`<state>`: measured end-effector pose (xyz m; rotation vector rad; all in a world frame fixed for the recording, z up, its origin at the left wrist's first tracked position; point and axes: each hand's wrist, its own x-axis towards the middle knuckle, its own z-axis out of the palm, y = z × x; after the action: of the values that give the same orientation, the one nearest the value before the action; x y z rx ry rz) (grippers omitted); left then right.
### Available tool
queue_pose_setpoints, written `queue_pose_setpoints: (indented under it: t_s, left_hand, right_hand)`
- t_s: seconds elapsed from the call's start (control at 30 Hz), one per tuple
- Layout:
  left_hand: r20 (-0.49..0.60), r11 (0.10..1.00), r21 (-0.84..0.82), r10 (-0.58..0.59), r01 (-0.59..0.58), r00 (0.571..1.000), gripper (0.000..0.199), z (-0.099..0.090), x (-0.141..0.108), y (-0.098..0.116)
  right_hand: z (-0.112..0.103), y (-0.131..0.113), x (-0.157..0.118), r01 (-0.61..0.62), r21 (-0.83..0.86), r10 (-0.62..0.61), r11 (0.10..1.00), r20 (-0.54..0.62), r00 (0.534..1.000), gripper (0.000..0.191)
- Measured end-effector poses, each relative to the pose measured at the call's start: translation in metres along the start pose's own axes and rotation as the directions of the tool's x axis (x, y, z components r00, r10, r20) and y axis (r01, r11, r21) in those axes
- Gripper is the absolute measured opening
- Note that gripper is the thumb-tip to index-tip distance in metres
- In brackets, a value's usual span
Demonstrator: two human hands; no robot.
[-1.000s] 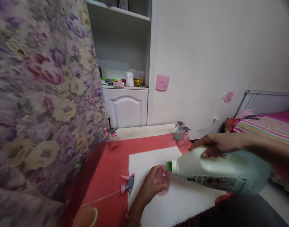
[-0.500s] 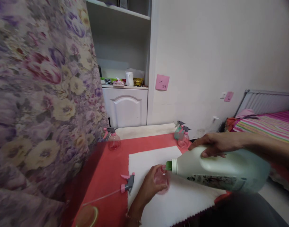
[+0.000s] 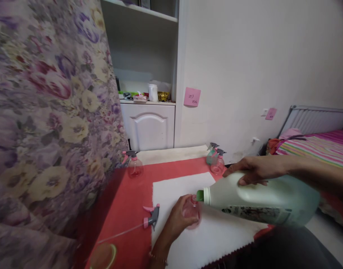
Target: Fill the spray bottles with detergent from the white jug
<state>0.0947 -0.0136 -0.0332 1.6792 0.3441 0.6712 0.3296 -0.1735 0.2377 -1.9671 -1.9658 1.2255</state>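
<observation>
One second brings scant change: my left hand (image 3: 175,220) grips the bottle (image 3: 194,211) at five o'clock, my right hand (image 3: 254,170) clasps the tipped jug (image 3: 275,198) at four, green spout (image 3: 199,195) still at the bottle's mouth, alignment kept; whether liquid flows, I cannot tell.

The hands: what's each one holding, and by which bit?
The left hand holds the pink spray bottle by its round body; the right hand holds the pale green jug by its upper side.

A pink note (image 3: 192,97) on the wall (image 3: 230,67) reads "2", an unclear digit, "3", above apparently "55"; the smaller note (image 3: 271,114) and green bottle's (image 3: 261,192) label (image 3: 261,214) are illegible.
</observation>
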Motion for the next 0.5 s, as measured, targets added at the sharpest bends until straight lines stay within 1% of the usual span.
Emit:
queue_pose_setpoints:
  t_s: [0.17, 0.5]
  left_hand:
    - [0.000, 1.000, -0.003, 0.004, -0.004, 1.000, 0.075, 0.0002, 0.0005, 0.0004]
    - [-0.035, 1.000, -0.004, -0.014, 0.014, 0.999, 0.071, 0.0017, -0.0008, 0.0046]
  right_hand:
    - [-0.0003, -0.0012, 0.0002, -0.004, -0.003, 0.004, 1.000, -0.001, 1.000, 0.050]
    - [-0.0006, 0.0008, 0.0003, 0.007, -0.009, -0.007, 1.000, -0.001, 1.000, 0.049]
